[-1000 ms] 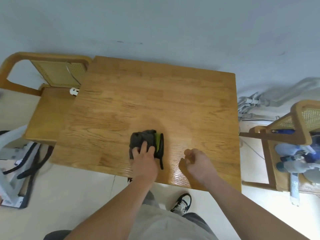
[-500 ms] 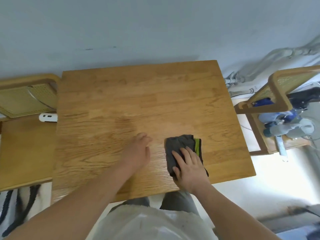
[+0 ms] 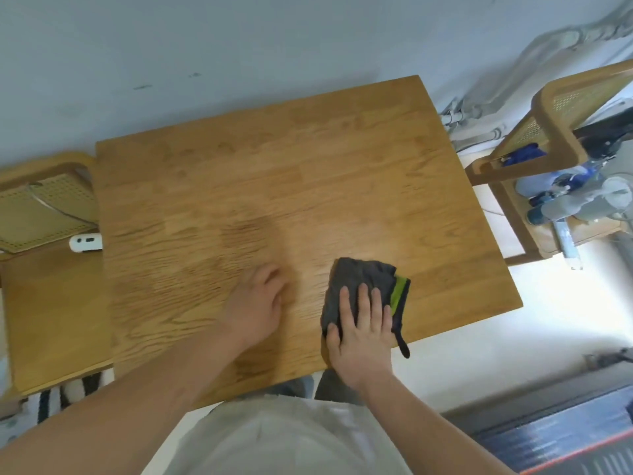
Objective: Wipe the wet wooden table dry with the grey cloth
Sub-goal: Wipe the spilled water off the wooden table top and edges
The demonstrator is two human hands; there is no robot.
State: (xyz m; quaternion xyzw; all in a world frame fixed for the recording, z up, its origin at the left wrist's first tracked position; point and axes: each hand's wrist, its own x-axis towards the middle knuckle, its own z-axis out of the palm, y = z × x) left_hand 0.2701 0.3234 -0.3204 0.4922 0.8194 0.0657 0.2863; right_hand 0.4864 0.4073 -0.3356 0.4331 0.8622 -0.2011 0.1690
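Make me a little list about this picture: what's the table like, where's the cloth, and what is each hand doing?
table: light brown wooden table, with a darker damp-looking patch near its middle
cloth: crumpled grey cloth with a green stripe, lying near the table's front right edge
right hand: flat on the cloth, fingers spread
left hand: on bare wood beside the cloth, fingers curled, holding nothing

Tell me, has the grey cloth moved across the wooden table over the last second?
Yes. The grey cloth went from under the left hand to under the right hand, toward the wooden table's right edge.
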